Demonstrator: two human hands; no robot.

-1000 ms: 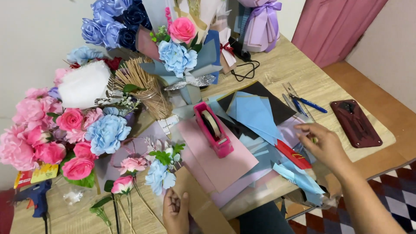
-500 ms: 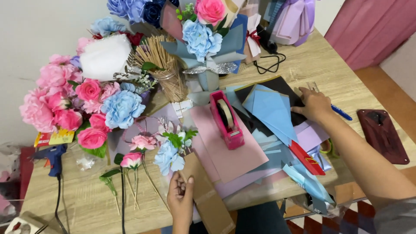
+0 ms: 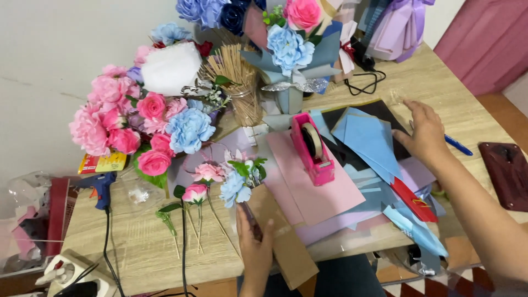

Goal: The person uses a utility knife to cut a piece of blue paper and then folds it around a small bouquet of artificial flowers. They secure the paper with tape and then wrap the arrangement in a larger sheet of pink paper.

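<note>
purple wrapped bouquet [image 3: 404, 25] cut off at top edge, right hand [image 3: 423, 135] covering black paper [image 3: 385, 113]

- A pink tape dispenser [image 3: 312, 149] stood on pink paper [image 3: 324, 187].
- A blue glue gun [image 3: 99, 187] lay at the worktop [image 3: 132, 247] edge.
- Wooden skewers [image 3: 234, 69] filled a jar beside pink flowers [image 3: 118, 124].
- A blue pen [image 3: 458, 146] lay near a maroon case [image 3: 507, 173].

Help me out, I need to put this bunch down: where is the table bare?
Bare wood lies between the blue glue gun and the loose flower stems, left of the left hand. Another patch lies beyond the right hand. The middle is crowded with paper sheets and the pink tape dispenser.
</note>
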